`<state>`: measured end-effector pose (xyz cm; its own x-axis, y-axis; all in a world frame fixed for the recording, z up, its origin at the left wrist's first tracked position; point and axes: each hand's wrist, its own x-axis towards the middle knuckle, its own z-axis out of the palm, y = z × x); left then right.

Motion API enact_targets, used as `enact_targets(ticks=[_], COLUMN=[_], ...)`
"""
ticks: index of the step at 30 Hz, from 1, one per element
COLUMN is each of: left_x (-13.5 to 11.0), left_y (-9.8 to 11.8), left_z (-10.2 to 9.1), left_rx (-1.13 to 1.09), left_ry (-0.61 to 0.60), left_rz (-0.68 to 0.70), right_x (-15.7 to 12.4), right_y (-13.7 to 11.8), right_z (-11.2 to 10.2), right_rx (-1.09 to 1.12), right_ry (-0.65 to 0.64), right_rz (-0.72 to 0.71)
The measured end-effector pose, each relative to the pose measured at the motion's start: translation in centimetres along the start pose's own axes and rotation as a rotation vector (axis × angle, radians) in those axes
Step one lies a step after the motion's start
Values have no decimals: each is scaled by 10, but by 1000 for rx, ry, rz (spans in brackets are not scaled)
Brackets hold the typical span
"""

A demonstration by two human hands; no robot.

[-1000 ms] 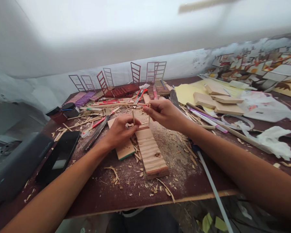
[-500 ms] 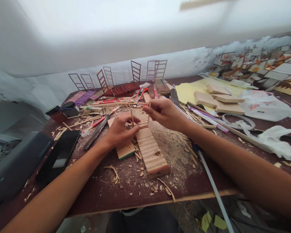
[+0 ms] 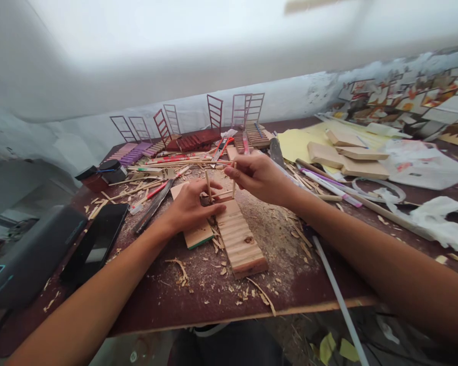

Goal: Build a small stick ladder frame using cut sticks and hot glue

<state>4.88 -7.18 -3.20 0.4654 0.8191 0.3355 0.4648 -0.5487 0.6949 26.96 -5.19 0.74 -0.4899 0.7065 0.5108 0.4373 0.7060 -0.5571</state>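
A pale wooden block (image 3: 241,236) with a grooved top lies slanting before me. Two thin wooden sticks stand up at its far end, a left upright (image 3: 208,185) and a right upright (image 3: 234,187), with a short crosspiece low between them. My left hand (image 3: 193,206) curls around the left upright, its thumb lying on the block's top; its other fingertips are partly hidden. My right hand (image 3: 257,175) is closed in a pinch on a thin wooden stick at the top of the right upright. Beneath my left hand lies a flat green-edged board (image 3: 198,235).
Grooved bases with ladder-like backs (image 3: 215,112) stand along the wall. A utility knife (image 3: 219,148), a dark blade (image 3: 154,206), a phone (image 3: 95,239) and jars (image 3: 112,170) lie around. Wood blocks (image 3: 362,165) and crumpled tissue (image 3: 438,221) are on the right. Shavings litter the table.
My left thumb has slid a little to the right over the block. My right hand keeps almost the same pinch and place. The view has shifted slightly.
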Motion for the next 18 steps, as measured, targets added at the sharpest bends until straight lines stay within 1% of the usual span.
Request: enact_targets(ticks=[4, 6, 10, 18], left_x=[3, 3, 2, 3], left_y=[1, 1, 3, 2], left_z=[3, 3, 0, -1], left_rx=[0, -50, -113, -2], left_ry=[39, 9, -29, 16], left_rz=[31, 12, -35, 40], right_x=[1, 0, 0, 0], right_y=[5, 7, 8, 4], right_z=[-1, -1, 0, 0], right_rx=[-18, -33, -22, -44], right_ry=[-42, -72, -84, -71], right_rz=[-46, -67, -48, -45])
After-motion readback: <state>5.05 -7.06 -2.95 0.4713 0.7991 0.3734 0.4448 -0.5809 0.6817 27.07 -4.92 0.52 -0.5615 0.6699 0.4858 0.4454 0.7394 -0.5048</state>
